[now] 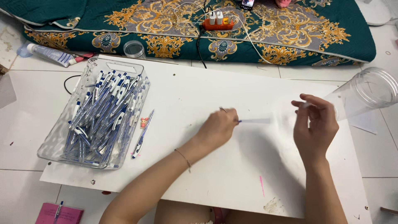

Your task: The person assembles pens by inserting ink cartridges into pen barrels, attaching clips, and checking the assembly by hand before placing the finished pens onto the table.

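Observation:
My left hand [217, 127] is closed around a thin pen part [253, 121], a clear tube with a blue inner stick that points right over the white board [232, 174]. My right hand [316, 126] hovers to the right of it with fingers loosely curled and thumb and forefinger pinched near a clear plastic jar [365, 92] lying on its side; whether it holds something small I cannot tell. A clear plastic tray [96, 116] at the left is full of several blue and clear pens. One loose pen [143, 135] lies beside the tray.
A teal and gold patterned mattress [166, 25] runs along the far side with an orange power strip [218, 23] and white cables. A small clear cup [134, 49] and a tube [47, 54] sit at the far left. A pink notebook [60, 213] lies at the near left.

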